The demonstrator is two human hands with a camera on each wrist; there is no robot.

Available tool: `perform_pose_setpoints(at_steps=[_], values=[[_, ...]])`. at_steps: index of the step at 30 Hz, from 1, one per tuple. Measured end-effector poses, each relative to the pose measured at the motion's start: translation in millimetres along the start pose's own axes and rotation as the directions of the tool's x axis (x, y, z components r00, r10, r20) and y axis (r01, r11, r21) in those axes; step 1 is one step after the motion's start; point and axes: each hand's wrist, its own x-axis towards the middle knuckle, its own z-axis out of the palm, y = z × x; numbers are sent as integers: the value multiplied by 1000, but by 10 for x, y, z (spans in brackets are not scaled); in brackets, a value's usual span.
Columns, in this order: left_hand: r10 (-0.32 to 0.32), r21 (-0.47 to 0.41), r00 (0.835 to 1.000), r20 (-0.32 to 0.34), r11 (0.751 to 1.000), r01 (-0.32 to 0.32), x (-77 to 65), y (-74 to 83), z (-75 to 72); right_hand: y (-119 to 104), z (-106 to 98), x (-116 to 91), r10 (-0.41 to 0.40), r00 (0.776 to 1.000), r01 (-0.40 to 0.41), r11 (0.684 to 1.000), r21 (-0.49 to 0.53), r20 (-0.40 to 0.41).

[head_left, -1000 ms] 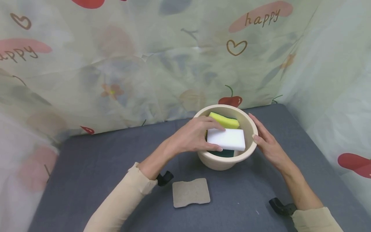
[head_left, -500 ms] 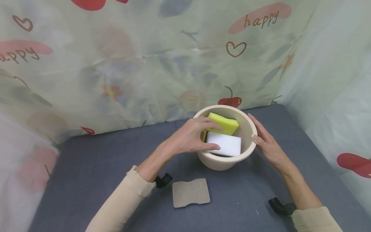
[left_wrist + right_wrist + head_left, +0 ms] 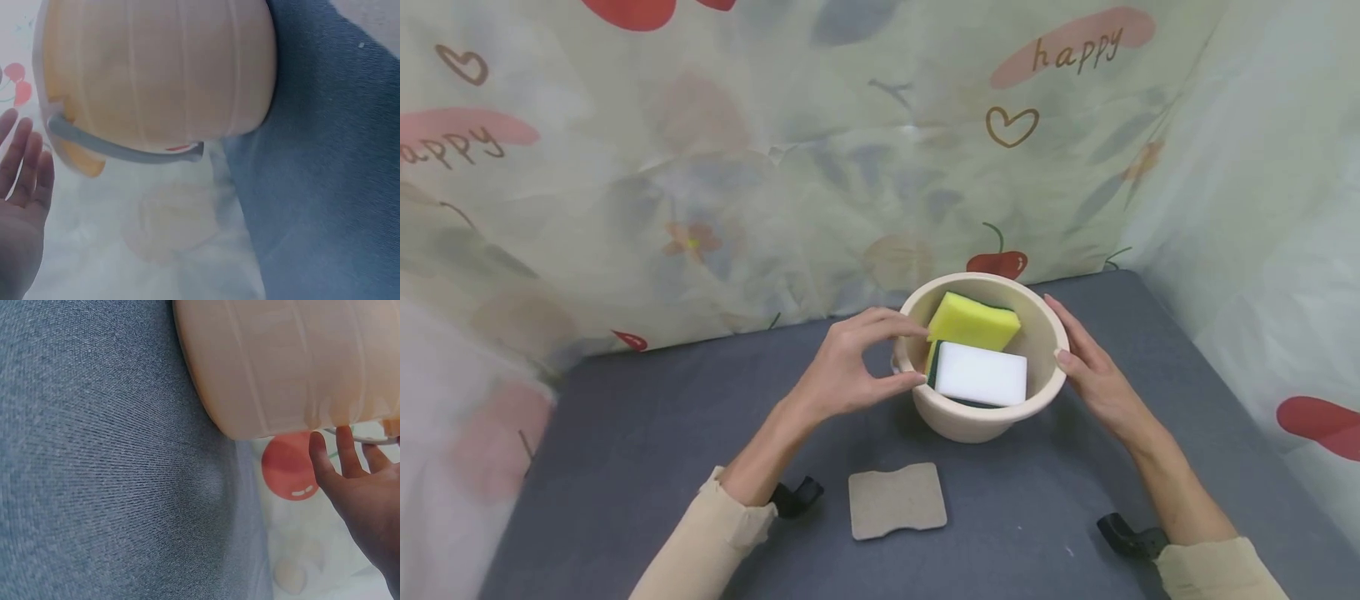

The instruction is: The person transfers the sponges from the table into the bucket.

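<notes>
A beige bucket point(image 3: 964, 423) stands upright with a white sponge block point(image 3: 981, 373) and a yellow sponge point(image 3: 976, 322) with a dark green side inside it. Under and beside the white block, more yellow and dark green sponge shows in part. My left hand point(image 3: 850, 362) is just off the bucket's left rim, holding nothing, thumb and fingers apart. On the other side, my right hand point(image 3: 1093, 371) holds the bucket, its thumb at the rim and its fingers along the outer wall. The right wrist view shows those fingertips point(image 3: 317, 442) against the wall.
A flat grey-beige plate point(image 3: 898, 502) with notched edges lies on the dark blue-grey tabletop point(image 3: 700, 417) in front of the bucket. A grey bail handle point(image 3: 125, 149) hangs on the bucket's side. Printed cloth point(image 3: 820, 192) rises behind the table.
The white sponge block has settled lower in the bucket, against the other sponges. My left hand has let go of it and drawn back left out of the bucket. The right hand stays put.
</notes>
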Motion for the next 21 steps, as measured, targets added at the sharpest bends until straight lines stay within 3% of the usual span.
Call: perform_pose_setpoints(at_steps=[13, 21], values=[[-81, 6, 997, 18, 997, 81, -452, 29, -86, -20, 11, -11, 0, 1000, 0, 1000, -2, 9], [-137, 71, 983, 123, 989, 129, -707, 135, -88, -36, 3, -2, 3, 1000, -3, 1000, 7, 5]])
